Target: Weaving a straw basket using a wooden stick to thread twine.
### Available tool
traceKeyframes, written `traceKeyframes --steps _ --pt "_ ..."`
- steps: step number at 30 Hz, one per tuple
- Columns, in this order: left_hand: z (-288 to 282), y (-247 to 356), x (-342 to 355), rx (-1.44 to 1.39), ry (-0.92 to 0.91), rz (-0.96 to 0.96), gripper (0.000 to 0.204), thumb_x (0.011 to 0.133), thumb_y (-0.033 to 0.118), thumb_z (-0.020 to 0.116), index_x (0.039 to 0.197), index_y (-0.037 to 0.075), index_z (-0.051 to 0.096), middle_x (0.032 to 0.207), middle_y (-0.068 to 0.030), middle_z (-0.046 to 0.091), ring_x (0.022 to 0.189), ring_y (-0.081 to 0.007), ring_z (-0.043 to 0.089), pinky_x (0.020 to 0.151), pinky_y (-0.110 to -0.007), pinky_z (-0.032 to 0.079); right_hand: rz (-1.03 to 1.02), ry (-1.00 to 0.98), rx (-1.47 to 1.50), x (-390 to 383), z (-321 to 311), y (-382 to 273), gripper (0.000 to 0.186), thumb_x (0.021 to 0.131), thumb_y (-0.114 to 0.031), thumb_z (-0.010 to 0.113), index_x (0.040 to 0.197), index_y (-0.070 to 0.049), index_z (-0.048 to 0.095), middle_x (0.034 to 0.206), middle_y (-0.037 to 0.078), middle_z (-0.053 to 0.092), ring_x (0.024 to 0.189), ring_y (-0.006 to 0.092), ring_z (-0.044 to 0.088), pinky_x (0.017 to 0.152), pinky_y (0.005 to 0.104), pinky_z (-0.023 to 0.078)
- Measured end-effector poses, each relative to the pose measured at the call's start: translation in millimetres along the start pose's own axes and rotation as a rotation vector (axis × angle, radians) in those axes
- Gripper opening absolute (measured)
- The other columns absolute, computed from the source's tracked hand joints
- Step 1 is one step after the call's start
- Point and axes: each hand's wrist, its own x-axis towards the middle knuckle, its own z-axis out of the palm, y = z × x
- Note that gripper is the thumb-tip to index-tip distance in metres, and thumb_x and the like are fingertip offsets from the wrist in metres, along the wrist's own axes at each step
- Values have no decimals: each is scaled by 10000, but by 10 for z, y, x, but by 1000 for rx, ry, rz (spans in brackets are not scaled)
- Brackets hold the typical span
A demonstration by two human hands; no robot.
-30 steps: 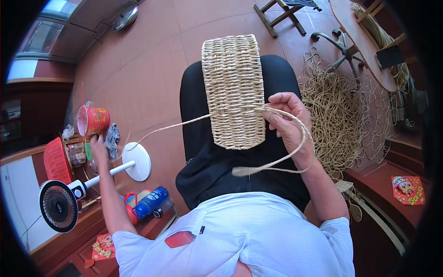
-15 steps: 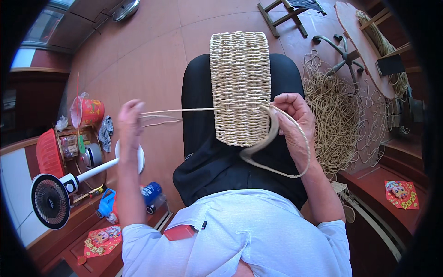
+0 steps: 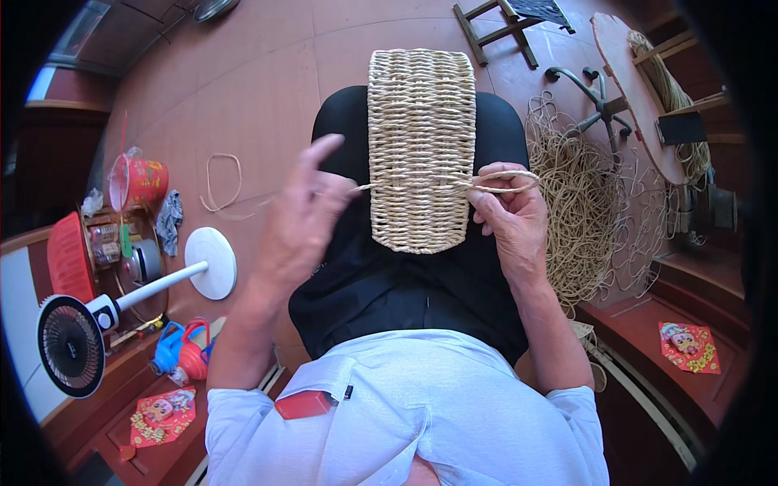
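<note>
A long panel woven of pale straw cord point(image 3: 422, 121) lies upright across my lap on black trousers. At its right edge, my right hand point(image 3: 512, 215) pinches a small loop of twisted cord point(image 3: 519, 176) that lies over the index finger. Off the left edge, my left hand point(image 3: 301, 215) has its thumb and lower fingers round the cord that comes out of the weave, while the index finger points up and away. This hand is slightly blurred. The cord's loose tail point(image 3: 224, 182) curls out beyond it to the left.
A large heap of loose cord point(image 3: 575, 211) lies on the floor at my right, near a wheeled chair base point(image 3: 600, 101). To the left stand a white fan point(image 3: 73, 344), a red bucket point(image 3: 142, 185) and blue and red jugs point(image 3: 180, 348). A wooden stool point(image 3: 498, 28) is ahead.
My left hand has come in from the far left toward the panel. The large loop at the right has shrunk to a small one as cord was drawn through leftward.
</note>
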Motion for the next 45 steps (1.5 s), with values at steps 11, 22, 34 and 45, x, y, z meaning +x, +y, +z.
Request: traceKeyframes --steps 11,22,34,45 --pt "-1200 -922 102 -347 501 -390 311 1029 236 794 1275 94 667 769 100 488 496 13 327 412 -206 220 -11 -6 24 -6 50 8 257 1031 -50 766 1264 -48 659 1062 -3 738 816 13 654 649 159 500" --pt "107 218 -69 46 49 -55 420 1141 207 633 1522 36 591 1155 -66 768 805 -59 612 778 -237 520 -16 -56 1 7 35 -4 259 1073 -111 735 1301 -51 626 1090 -5 712 815 20 648 661 168 495" --pt "127 151 246 -207 -154 -145 305 1096 169 689 1331 -26 675 822 94 544 778 -6 476 722 -208 402 -126 21 10 27 220 57 289 1027 20 731 1204 -62 518 1043 -3 620 807 0 543 754 169 470" --pt "16 189 321 -180 -271 -72 251 1091 173 657 1176 -30 777 1040 -2 753 978 -63 637 911 -273 523 -79 -147 -10 98 137 -71 553 1086 -45 682 1554 42 399 1077 83 738 1017 106 690 970 281 549"
